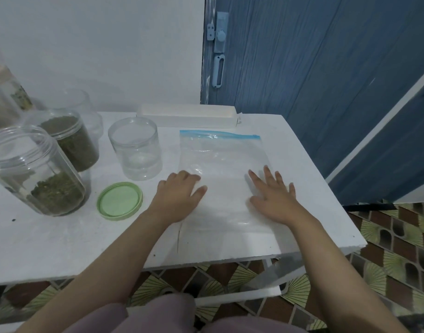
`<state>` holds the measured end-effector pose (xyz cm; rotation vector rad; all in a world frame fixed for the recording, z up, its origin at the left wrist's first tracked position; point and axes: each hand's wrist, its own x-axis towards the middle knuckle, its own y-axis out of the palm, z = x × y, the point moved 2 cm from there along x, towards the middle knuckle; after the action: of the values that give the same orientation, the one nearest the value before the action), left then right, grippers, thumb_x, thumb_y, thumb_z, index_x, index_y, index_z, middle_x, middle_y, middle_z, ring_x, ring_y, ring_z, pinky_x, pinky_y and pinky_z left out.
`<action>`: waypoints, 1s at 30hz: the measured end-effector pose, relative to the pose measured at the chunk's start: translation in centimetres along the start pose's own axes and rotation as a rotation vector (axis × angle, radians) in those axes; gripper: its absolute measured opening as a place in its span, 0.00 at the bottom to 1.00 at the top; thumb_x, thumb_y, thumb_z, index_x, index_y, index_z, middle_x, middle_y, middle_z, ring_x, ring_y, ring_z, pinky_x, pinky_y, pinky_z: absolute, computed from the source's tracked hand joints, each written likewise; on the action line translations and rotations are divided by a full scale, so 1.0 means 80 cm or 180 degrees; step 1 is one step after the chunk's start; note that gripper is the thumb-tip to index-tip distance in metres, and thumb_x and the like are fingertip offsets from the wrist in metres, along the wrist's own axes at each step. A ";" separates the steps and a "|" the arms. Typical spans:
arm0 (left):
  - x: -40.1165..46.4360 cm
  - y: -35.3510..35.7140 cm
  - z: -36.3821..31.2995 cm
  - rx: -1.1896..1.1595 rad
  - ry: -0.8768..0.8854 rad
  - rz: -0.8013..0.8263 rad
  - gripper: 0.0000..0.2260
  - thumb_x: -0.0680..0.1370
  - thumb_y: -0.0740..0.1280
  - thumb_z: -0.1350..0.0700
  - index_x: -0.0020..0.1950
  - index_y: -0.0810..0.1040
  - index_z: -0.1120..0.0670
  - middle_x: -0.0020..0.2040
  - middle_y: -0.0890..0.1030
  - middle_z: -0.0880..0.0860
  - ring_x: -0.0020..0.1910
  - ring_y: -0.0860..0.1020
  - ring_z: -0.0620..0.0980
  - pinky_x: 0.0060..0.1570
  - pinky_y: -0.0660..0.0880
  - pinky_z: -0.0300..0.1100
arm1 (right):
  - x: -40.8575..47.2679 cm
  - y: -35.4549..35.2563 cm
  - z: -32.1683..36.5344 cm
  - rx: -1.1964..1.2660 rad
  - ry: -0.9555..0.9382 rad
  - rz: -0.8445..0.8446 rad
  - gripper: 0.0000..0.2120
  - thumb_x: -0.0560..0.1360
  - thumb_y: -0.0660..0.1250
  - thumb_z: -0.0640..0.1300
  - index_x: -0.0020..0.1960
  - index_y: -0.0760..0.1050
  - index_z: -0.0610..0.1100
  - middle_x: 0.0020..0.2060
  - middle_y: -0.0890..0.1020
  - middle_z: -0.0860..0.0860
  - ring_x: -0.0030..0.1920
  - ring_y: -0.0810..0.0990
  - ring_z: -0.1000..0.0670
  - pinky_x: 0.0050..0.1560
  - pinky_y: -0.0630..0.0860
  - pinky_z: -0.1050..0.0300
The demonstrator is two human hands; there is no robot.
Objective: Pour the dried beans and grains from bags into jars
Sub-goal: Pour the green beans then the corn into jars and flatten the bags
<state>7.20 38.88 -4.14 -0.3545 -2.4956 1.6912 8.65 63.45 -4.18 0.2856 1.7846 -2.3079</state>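
Observation:
An empty clear zip bag (224, 162) with a blue seal strip lies flat on the white table (62, 241). My left hand (179, 191) rests on the bag's near left part, fingers bent down onto it. My right hand (272, 195) lies flat on the bag's right side with fingers spread. An empty clear jar (136, 148) stands open left of the bag. A green lid (119, 200) lies in front of it. Two clear jars hold green beans: one near left (35, 171), partly filled, and one behind it (67, 138), nearly full.
A white box (187, 115) lies at the table's back edge against the wall. More jars stand at the far left (4, 97). A blue door (314, 56) is behind right. The table's right and front edges drop to a patterned tile floor (386, 260).

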 end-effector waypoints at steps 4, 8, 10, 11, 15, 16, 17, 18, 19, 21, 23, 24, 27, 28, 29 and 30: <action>0.048 0.012 -0.012 -0.0156 -0.0038 -0.0544 0.20 0.82 0.59 0.49 0.73 0.69 0.55 0.72 0.68 0.55 0.72 0.63 0.56 0.66 0.63 0.49 | 0.044 -0.004 0.042 0.0065 -0.0149 -0.0165 0.27 0.84 0.50 0.54 0.80 0.44 0.58 0.80 0.38 0.52 0.80 0.39 0.43 0.75 0.40 0.36; 0.072 0.028 -0.003 0.0079 -0.0173 -0.0557 0.22 0.82 0.59 0.50 0.75 0.66 0.56 0.77 0.62 0.56 0.76 0.59 0.56 0.68 0.61 0.50 | 0.091 -0.005 0.066 0.0183 -0.0179 -0.0322 0.26 0.84 0.50 0.51 0.81 0.49 0.55 0.81 0.43 0.50 0.80 0.45 0.42 0.76 0.45 0.36; 0.073 0.037 0.005 0.0200 -0.0253 -0.0596 0.22 0.80 0.58 0.49 0.72 0.71 0.56 0.75 0.67 0.57 0.72 0.65 0.58 0.65 0.65 0.51 | 0.115 -0.015 0.078 0.0154 -0.0241 -0.0631 0.25 0.84 0.52 0.48 0.80 0.52 0.53 0.81 0.49 0.48 0.79 0.51 0.43 0.75 0.50 0.38; 0.071 0.041 0.008 0.0250 -0.0286 -0.0605 0.22 0.78 0.57 0.47 0.68 0.75 0.57 0.71 0.72 0.59 0.69 0.71 0.60 0.62 0.69 0.53 | 0.127 -0.021 0.084 0.0126 -0.0274 -0.0780 0.26 0.83 0.53 0.46 0.80 0.54 0.52 0.80 0.51 0.48 0.78 0.54 0.43 0.75 0.54 0.39; 0.060 0.056 0.014 0.0398 -0.0551 -0.0531 0.25 0.76 0.54 0.45 0.62 0.80 0.58 0.63 0.79 0.60 0.61 0.78 0.63 0.56 0.75 0.54 | 0.184 -0.043 0.101 0.0107 -0.0357 -0.1173 0.27 0.82 0.55 0.42 0.80 0.55 0.48 0.79 0.58 0.48 0.75 0.58 0.41 0.68 0.64 0.44; 0.058 0.058 0.014 0.0416 -0.0611 -0.0549 0.26 0.76 0.53 0.45 0.64 0.79 0.57 0.65 0.78 0.60 0.63 0.77 0.63 0.59 0.74 0.55 | 0.200 -0.048 0.102 0.0111 -0.0349 -0.1230 0.27 0.82 0.55 0.41 0.80 0.54 0.47 0.79 0.59 0.49 0.74 0.58 0.41 0.67 0.65 0.45; 0.057 0.060 0.014 0.0416 -0.0664 -0.0565 0.27 0.77 0.51 0.44 0.66 0.77 0.56 0.67 0.77 0.59 0.65 0.75 0.62 0.62 0.72 0.56 | 0.215 -0.054 0.101 0.0098 -0.0331 -0.1268 0.28 0.81 0.55 0.39 0.80 0.54 0.47 0.79 0.58 0.49 0.74 0.59 0.41 0.66 0.66 0.45; 0.056 0.061 0.015 0.0401 -0.0712 -0.0583 0.28 0.77 0.50 0.44 0.68 0.76 0.56 0.70 0.75 0.58 0.68 0.73 0.62 0.65 0.69 0.57 | 0.228 -0.059 0.098 0.0062 -0.0312 -0.1269 0.29 0.81 0.54 0.37 0.80 0.53 0.47 0.79 0.58 0.50 0.73 0.59 0.41 0.65 0.67 0.45; 0.055 0.061 0.016 0.0375 -0.0749 -0.0580 0.29 0.77 0.48 0.43 0.70 0.74 0.55 0.72 0.73 0.58 0.71 0.70 0.61 0.68 0.66 0.57 | 0.242 -0.063 0.095 0.0019 -0.0297 -0.1236 0.30 0.80 0.54 0.35 0.80 0.52 0.47 0.79 0.57 0.50 0.73 0.60 0.40 0.64 0.68 0.45; 0.056 0.060 0.016 0.0345 -0.0761 -0.0506 0.32 0.77 0.43 0.41 0.74 0.69 0.54 0.76 0.66 0.56 0.76 0.63 0.59 0.73 0.58 0.56 | 0.264 -0.068 0.087 -0.0041 -0.0248 -0.1180 0.31 0.79 0.53 0.32 0.80 0.53 0.47 0.77 0.60 0.50 0.71 0.61 0.40 0.61 0.69 0.46; 0.058 0.061 0.017 0.0359 -0.0739 -0.0451 0.36 0.74 0.37 0.40 0.78 0.61 0.51 0.80 0.58 0.53 0.79 0.54 0.56 0.75 0.49 0.52 | 0.279 -0.068 0.079 -0.0156 -0.0155 -0.1256 0.29 0.79 0.54 0.33 0.78 0.57 0.46 0.73 0.66 0.48 0.68 0.62 0.40 0.57 0.68 0.48; 0.059 0.061 0.018 0.0354 -0.0725 -0.0483 0.37 0.74 0.35 0.39 0.79 0.59 0.50 0.80 0.55 0.52 0.79 0.52 0.55 0.76 0.47 0.51 | 0.284 -0.066 0.076 -0.0266 -0.0104 -0.1344 0.26 0.79 0.56 0.33 0.76 0.62 0.45 0.69 0.69 0.47 0.67 0.63 0.40 0.55 0.67 0.49; 0.061 0.060 0.021 0.0318 -0.0709 -0.0575 0.37 0.73 0.35 0.39 0.79 0.58 0.50 0.81 0.54 0.52 0.80 0.50 0.54 0.76 0.45 0.50 | 0.291 -0.061 0.072 -0.0556 -0.0082 -0.1719 0.15 0.79 0.59 0.36 0.63 0.76 0.43 0.59 0.74 0.46 0.62 0.67 0.41 0.53 0.64 0.50; 0.062 0.061 0.021 0.0322 -0.0706 -0.0566 0.38 0.73 0.35 0.39 0.79 0.58 0.49 0.81 0.54 0.51 0.80 0.50 0.54 0.76 0.44 0.50 | 0.292 -0.060 0.071 -0.0549 -0.0125 -0.1853 0.13 0.79 0.59 0.36 0.59 0.79 0.43 0.56 0.76 0.46 0.60 0.69 0.41 0.54 0.64 0.49; 0.063 0.061 0.021 0.0324 -0.0704 -0.0549 0.37 0.73 0.34 0.39 0.79 0.57 0.49 0.81 0.53 0.51 0.80 0.49 0.53 0.76 0.44 0.50 | 0.292 -0.058 0.069 -0.0485 -0.0196 -0.2002 0.12 0.79 0.60 0.37 0.55 0.80 0.43 0.53 0.77 0.46 0.58 0.70 0.41 0.56 0.63 0.49; 0.063 0.060 0.021 0.0317 -0.0706 -0.0555 0.37 0.73 0.35 0.39 0.79 0.57 0.49 0.81 0.54 0.52 0.80 0.50 0.54 0.76 0.44 0.50 | 0.290 -0.058 0.067 -0.0376 -0.0308 -0.2182 0.11 0.78 0.61 0.37 0.52 0.81 0.42 0.50 0.78 0.45 0.56 0.71 0.41 0.57 0.62 0.48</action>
<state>2.60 40.35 -9.46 0.0622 -2.4887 1.8636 -15.05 58.27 -5.01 -0.5337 2.2009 -2.5392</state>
